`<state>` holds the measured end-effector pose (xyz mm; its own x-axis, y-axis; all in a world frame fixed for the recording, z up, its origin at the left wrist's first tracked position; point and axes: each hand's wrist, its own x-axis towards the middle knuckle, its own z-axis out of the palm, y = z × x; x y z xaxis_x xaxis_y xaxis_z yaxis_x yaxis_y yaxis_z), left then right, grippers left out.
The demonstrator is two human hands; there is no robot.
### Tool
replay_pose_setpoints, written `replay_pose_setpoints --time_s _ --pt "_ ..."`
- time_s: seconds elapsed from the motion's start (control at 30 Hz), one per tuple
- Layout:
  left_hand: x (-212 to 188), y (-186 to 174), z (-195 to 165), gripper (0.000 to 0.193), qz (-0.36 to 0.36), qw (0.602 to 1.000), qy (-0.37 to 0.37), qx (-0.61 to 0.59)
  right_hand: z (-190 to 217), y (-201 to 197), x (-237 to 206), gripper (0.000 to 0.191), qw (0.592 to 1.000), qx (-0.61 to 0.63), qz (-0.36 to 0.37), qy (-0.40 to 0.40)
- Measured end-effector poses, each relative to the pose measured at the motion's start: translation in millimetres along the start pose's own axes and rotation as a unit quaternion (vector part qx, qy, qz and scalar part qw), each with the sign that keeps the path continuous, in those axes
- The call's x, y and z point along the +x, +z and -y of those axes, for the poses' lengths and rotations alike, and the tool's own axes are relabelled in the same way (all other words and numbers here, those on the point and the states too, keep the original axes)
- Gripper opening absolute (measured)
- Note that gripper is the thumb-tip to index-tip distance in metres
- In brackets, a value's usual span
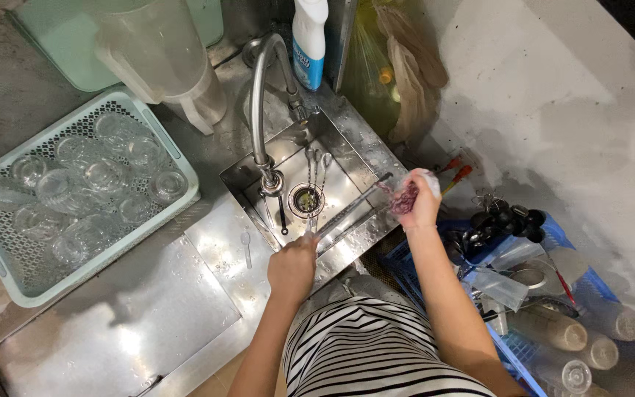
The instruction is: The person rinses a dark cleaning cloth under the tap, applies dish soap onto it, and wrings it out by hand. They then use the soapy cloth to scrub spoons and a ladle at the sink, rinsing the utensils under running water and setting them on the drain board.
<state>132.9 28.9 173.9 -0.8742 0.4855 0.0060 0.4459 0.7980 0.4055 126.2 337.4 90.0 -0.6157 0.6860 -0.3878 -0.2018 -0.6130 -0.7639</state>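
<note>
Head view: long thin metal rod [350,209] lies across the sink [347,136]; stiff, light, wet so slippery; best held at its ends; left hand [293,266] closed on the near end; right hand [419,200] clutches a reddish scrubber [404,197] against the far end; tap [262,88] above; tray of glasses [178,151] on the surface to the left.

Left hand [293,266] fisted (knuckles up), right hand [419,200] clenched, both forearms extended forward

We see a glossy, wet steel sink [347,158] and a shiny metal faucet [260,88]. Clear glass cups fill a matt, perforated plastic basket [185,184]. We note a rough purple scrubber [404,197].
</note>
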Motion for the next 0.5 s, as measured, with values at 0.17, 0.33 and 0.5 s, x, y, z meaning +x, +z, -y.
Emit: replay_pose_setpoints --time_s 0.17,0.33,0.5 --pt "7.7 12.9 -12.4 0.029 -0.026 1.000 0.002 -0.010 -24.8 18.0 -42.9 0.006 0.989 0.042 0.029 0.139" --pt "21.9 32.4 -22.4 0.027 -0.029 0.998 -0.047 -0.018 -53.7 38.1 -93.8 0.009 0.967 0.028 0.186 0.171" --pt "26.7 41.6 -17.5 0.033 0.014 0.991 -0.108 -0.080 -37.9 45.2 -87.2 0.009 0.969 0.068 -0.026 0.234"
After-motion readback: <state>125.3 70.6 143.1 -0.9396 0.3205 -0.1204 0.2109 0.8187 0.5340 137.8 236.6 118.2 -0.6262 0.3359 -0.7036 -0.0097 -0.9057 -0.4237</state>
